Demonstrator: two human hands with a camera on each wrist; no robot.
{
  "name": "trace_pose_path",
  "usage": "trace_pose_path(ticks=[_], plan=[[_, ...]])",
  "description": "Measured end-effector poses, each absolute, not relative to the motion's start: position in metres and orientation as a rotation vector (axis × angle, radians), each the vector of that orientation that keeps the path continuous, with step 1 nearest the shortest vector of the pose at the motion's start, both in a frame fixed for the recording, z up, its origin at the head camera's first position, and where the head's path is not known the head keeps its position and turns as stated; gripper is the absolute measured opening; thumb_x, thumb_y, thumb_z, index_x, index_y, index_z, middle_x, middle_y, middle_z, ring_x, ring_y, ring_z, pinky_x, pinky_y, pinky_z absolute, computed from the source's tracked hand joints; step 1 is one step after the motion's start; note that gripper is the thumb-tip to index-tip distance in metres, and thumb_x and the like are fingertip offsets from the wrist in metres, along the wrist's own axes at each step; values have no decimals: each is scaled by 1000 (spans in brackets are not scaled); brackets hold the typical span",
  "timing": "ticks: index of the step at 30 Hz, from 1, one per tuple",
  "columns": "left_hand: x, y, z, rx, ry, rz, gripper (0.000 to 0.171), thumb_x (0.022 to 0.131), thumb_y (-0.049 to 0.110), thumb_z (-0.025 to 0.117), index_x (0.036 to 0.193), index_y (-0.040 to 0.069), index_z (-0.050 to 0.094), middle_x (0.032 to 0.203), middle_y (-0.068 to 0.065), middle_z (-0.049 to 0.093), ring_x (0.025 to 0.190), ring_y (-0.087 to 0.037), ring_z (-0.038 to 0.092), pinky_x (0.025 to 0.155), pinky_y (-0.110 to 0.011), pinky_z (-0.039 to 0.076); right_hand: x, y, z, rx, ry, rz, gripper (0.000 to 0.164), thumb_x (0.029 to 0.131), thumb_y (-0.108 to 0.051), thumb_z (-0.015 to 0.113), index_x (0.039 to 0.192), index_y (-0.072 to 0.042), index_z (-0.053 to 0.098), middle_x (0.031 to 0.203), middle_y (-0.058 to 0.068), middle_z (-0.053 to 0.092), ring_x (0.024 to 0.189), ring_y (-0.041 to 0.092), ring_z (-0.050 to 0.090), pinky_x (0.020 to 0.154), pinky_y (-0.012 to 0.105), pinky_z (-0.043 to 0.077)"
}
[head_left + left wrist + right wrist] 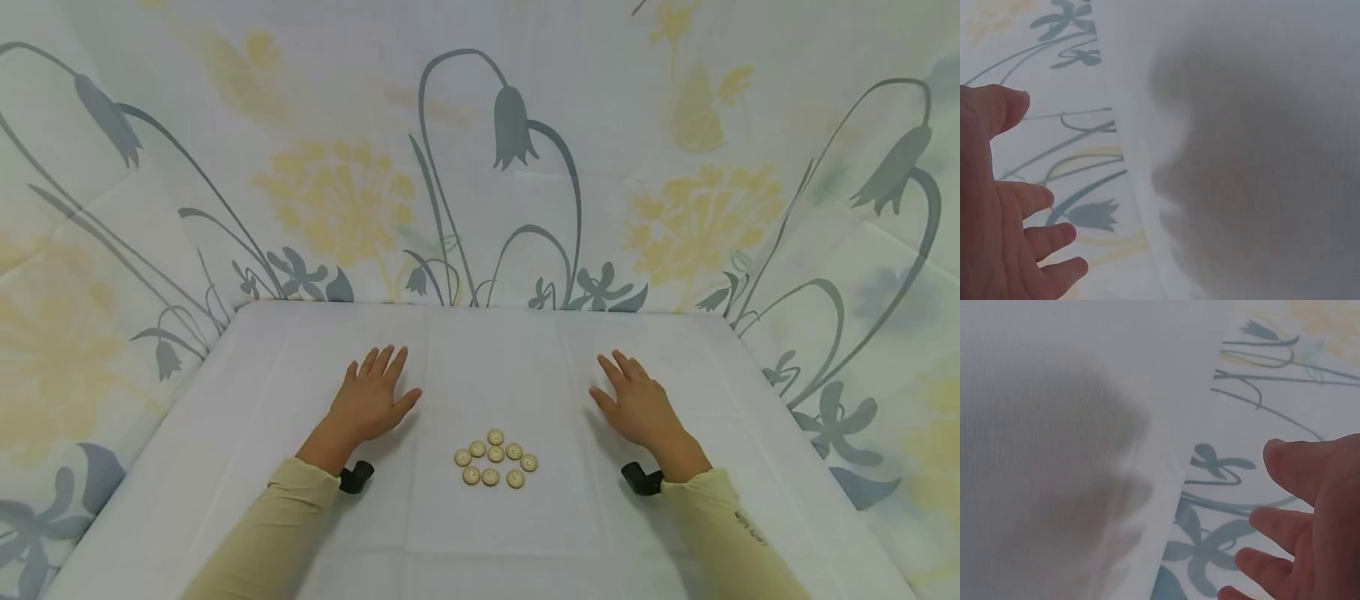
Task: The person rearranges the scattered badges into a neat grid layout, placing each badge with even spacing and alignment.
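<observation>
Several round cream-coloured buttons (496,454) lie in a loose cluster on the white-covered table (517,358). To their left my left hand (370,402) hovers over the cloth, palm down with fingers spread and nothing held. On the other side my right hand (637,406) is held in much the same way, its fingers extended and also holding nothing. Both hands stay apart from the buttons. The left wrist view shows the left hand (1004,206) with its thumb away from the fingers; in the right wrist view the right hand (1310,525) looks alike. Neither wrist view includes the buttons.
A curtain (480,167) printed with grey bell flowers and yellow blooms rises behind the table's far edge and along both sides. Black wrist-worn devices sit below each hand, the left device (357,477) and the right device (642,479). Hand shadows fall on the cloth.
</observation>
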State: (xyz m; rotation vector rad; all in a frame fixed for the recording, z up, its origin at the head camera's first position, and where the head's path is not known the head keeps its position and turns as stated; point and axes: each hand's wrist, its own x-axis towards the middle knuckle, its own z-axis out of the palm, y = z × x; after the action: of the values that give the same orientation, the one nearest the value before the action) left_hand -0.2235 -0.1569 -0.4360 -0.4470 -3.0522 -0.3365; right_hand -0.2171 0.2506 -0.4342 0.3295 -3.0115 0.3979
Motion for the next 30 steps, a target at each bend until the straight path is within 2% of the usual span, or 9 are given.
trace_pose_path(ticks=[14,24,30], plan=[[-214,-135,-443,-505,-3018,-429,66,98,43,48,152,7,31,152,-19,37,142,-40,31,112,-60,26,-208,229,-444,415,-3021,564,64,96,-40,56,149,-8,37,156,19,28,141,44,30,103,65,35],[-203,-128,-448,-512,-2981,-607,66,97,39,54,151,6,32,147,-19,41,139,-37,37,112,-53,30,-204,219,-444,524,-2947,613,57,92,-34,65,141,-9,50,149,15,43,136,40,41,107,56,37],[-199,-124,-450,-528,-2969,-669,66,96,37,56,150,5,34,146,-19,43,136,-36,41,111,-51,34,-199,213,-444,568,-2958,660,55,90,-32,68,138,-9,53,147,13,46,135,38,43,106,54,38]])
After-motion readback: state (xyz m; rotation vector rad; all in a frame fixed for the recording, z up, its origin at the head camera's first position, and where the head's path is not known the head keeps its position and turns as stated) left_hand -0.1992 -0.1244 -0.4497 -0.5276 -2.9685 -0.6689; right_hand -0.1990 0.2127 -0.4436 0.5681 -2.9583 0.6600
